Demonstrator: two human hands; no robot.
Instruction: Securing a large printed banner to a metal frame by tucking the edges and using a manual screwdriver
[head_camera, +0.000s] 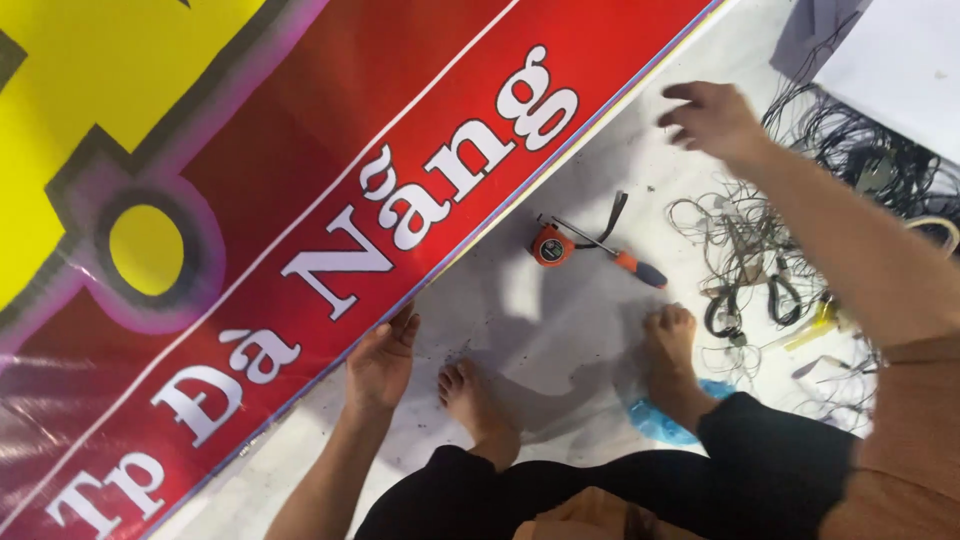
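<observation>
A large printed banner (250, 200), red with yellow shapes and white lettering, lies flat on the white floor. My left hand (380, 362) rests at its lower edge, fingers spread and touching the banner's border. My right hand (712, 117) hovers in the air at the upper right, fingers loosely curled, holding nothing. On the floor between the hands lie an orange tape measure (551, 245) and a screwdriver (622, 258) with an orange and blue handle. My bare feet (470, 395) stand on the floor below them.
A tangle of thin dark wires (740, 235) spreads over the floor at the right, with black loops and small tools among it. A blue object (655, 420) lies under my right foot. A white sheet (900, 60) fills the top right corner.
</observation>
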